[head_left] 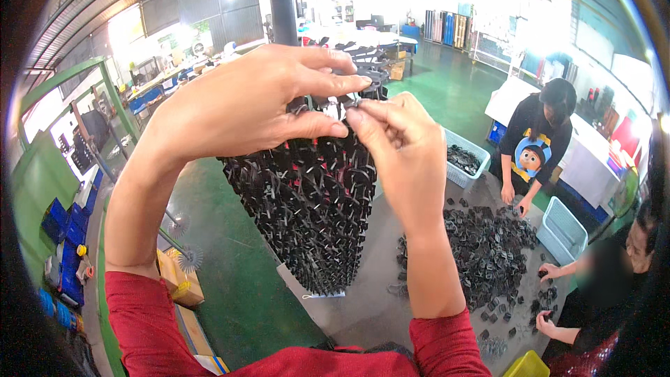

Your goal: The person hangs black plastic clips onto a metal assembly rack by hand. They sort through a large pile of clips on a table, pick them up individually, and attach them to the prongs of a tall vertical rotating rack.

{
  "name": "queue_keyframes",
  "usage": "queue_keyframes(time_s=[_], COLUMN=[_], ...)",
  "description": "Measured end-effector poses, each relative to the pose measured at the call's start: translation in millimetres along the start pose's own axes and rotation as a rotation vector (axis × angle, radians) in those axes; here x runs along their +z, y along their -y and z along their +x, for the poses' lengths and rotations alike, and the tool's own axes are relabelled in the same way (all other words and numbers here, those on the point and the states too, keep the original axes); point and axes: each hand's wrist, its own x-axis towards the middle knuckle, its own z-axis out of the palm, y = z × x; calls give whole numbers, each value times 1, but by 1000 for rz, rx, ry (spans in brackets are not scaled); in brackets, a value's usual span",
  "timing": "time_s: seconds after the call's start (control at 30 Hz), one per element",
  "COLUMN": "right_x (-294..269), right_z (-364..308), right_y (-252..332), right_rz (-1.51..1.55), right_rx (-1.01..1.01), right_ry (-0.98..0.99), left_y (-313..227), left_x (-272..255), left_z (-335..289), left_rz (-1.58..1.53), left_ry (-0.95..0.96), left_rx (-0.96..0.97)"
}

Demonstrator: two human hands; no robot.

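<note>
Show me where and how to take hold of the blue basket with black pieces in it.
Best by the basket rim, probably, on two opposite sides, coming from above: it appears upright, its top is open, and the raised walls surround the loose black pieces, leaving an edge to grip.

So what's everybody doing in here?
Someone in red sleeves has both hands up at a tall, bristly bunch of black pieces. The right hand pinches a tiny thing, too small to make out; the left hand curves beside it, thumb and fingers apart. On the right, one person and another have their hands by a heap of small black parts.
</note>
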Motion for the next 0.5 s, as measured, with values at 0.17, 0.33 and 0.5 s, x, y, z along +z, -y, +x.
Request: queue_keyframes(time_s=[0.17, 0.33, 0.5], right_x=[-6, -8, -11], right_z=[9, 10, 12], right_y=[-13, -17, -15], right_rz=[137, 180, 172], right_rx=[125, 59, 95], right_ry=[115, 160, 197], left_y=[-9, 5, 8], left_x=[-4, -16, -8], left_z=[2, 0, -8], left_rz=[22, -32, -70], left_ry=[120, 183, 103], left_rx=[-89, 61, 139])
